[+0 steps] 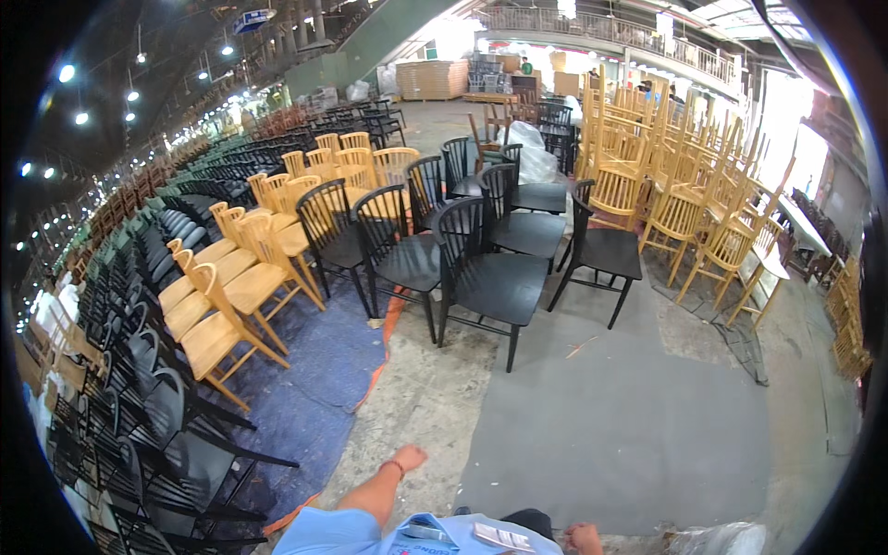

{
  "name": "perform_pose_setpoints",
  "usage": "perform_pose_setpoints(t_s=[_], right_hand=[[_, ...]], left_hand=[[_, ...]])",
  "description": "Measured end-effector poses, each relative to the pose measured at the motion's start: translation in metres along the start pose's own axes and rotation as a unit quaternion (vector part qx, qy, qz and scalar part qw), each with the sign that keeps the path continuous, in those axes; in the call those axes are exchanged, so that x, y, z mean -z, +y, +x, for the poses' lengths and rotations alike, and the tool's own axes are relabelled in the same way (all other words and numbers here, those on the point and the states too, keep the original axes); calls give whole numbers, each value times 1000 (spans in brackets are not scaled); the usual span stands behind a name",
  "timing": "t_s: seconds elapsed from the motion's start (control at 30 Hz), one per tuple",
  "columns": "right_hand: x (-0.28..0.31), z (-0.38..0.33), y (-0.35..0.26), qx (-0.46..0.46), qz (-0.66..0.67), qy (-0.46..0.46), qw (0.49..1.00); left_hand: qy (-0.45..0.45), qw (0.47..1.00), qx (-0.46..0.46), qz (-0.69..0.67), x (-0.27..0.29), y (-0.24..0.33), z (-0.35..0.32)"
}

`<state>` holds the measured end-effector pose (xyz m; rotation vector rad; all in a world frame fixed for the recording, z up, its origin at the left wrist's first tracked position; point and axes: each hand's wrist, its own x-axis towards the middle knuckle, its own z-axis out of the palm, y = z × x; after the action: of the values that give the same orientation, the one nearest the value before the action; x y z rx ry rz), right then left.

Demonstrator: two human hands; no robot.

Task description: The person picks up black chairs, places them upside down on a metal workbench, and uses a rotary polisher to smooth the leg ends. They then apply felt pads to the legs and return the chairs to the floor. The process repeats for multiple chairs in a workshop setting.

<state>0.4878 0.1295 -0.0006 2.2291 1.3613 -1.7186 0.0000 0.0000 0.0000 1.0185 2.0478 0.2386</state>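
My left hand (409, 457) is held out in front of me over the bare concrete, its fingers curled in and nothing seen in them. A thin band circles that wrist. Low at the picture's bottom edge, my right hand (583, 536) is partly cut off, with its fingers loosely curled and no object visible in it. Neither hand touches a chair. Closest ahead stands a black spindle-back chair (495, 282), with another black chair (606, 254) to its right. More black chairs stand behind them.
Light wooden chairs (217, 333) stand in rows on a blue sheet (314, 388). Black chairs (199, 453) crowd the left side. A grey mat (610, 416) covers floor ahead. Stacked wooden chairs (615, 190) rise at right. Wrapped plastic (726, 539) lies near my right hand.
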Motion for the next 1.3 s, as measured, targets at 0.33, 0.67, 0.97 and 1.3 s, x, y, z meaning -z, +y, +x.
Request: perform_pose_setpoints(t_s=[0.33,0.67,0.97,1.3], right_hand=[[15,98,-135,-55,-52,-60,995],[86,232,-406,116,44,1,992],[61,289,-480,65,50,29,996],[53,208,-462,-157,17,53,986]], left_hand=[[18,964,-185,-190,165,232,199],[252,929,-199,-187,404,278,330],[426,894,-20,-134,563,266,470],[123,910,13,-395,629,249,621]])
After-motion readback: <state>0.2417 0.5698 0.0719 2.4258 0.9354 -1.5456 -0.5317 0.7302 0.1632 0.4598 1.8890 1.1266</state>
